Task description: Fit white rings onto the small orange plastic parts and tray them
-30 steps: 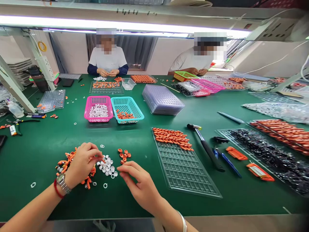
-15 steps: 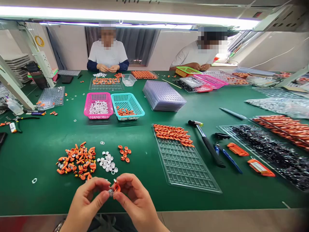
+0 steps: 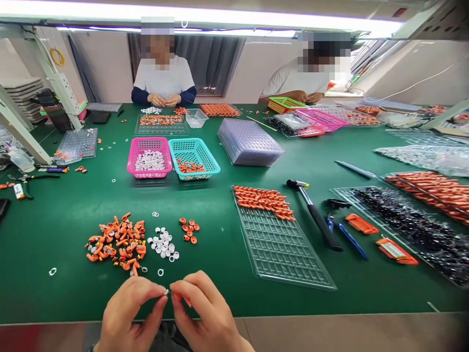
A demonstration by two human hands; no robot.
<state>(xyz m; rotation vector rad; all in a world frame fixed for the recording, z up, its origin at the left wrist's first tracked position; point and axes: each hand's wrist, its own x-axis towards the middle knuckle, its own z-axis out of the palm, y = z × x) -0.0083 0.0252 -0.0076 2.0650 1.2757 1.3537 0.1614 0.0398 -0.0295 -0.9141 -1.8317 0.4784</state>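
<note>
Near the table's front edge, my left hand (image 3: 134, 310) is closed, thumb and forefinger pinching a small silvery-white piece (image 3: 166, 292) whose kind I cannot make out. Close beside it, my right hand (image 3: 207, 310) is shut on an orange earbud housing (image 3: 186, 299), mostly covered by the fingers. Beyond my hands lies a heap of orange earbud housings (image 3: 119, 239) with small metal parts among them. To its right are a cluster of white round pieces (image 3: 163, 243) and several small orange cups (image 3: 189, 230). A loose white ring (image 3: 160, 272) lies just past my fingertips.
A clear tray (image 3: 289, 259) with rows of orange housings lies right of centre, beside a hammer (image 3: 318, 222) and blue-handled pliers (image 3: 351, 240). Pink (image 3: 149, 173) and turquoise (image 3: 198, 175) baskets and stacked clear trays (image 3: 251, 142) stand farther back. Two people work across the table.
My hands have come down slightly, and the orange housing has turned and is now more covered by my right fingers. A white ring and a grey ring now show beyond my hands.
</note>
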